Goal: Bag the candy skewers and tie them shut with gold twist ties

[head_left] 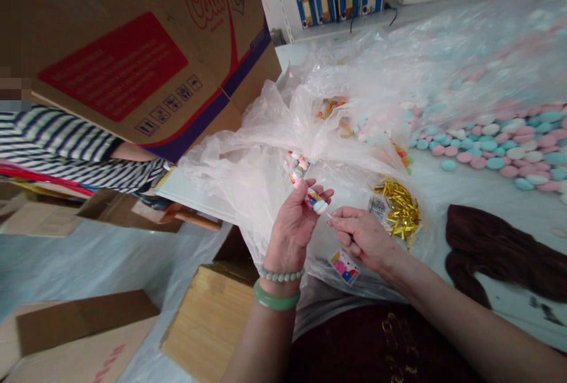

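The left grip [293, 219] was clamped on the candy packet [314, 199], which lay between its thumb and fingers; it looked light, slippery and lumpy, perhaps fragile under a hard squeeze, and probably best held around its filled middle. Its long axis slanted from beyond the left grip toward the right, the near end pointing there. The right grip [365, 234], fingertips together, seemed to pinch a thin white strip [329, 215] just beside that end.
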`<state>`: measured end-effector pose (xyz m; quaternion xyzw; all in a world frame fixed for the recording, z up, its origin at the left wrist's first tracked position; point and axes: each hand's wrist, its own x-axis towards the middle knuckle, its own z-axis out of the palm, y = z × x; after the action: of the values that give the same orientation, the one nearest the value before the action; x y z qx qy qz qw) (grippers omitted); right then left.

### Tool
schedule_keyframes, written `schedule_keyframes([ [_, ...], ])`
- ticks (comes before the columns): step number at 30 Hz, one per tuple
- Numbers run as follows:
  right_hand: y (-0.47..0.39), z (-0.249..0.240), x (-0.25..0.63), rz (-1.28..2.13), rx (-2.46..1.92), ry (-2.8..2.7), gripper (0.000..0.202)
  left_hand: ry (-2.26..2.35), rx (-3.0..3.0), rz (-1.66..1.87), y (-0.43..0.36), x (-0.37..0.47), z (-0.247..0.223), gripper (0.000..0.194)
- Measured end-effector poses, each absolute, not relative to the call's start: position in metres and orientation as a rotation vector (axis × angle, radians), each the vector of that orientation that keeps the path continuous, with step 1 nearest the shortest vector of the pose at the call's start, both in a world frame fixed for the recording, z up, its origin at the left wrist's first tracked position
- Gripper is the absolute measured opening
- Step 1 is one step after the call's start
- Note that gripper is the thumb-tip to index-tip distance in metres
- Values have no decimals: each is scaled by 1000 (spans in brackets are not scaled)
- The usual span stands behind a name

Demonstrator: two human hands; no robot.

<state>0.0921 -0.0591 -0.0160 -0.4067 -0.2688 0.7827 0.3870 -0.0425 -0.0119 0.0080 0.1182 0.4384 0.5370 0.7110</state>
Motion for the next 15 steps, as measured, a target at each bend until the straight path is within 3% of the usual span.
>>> schedule_keyframes([
  [9,-57,-14,92,1720,-1204,-874,25,939,241,1229,-19,-27,3,20],
  [15,-52,-19,100,1942,-1102,-614,25,760,404,1206,-25,-30,5,26],
])
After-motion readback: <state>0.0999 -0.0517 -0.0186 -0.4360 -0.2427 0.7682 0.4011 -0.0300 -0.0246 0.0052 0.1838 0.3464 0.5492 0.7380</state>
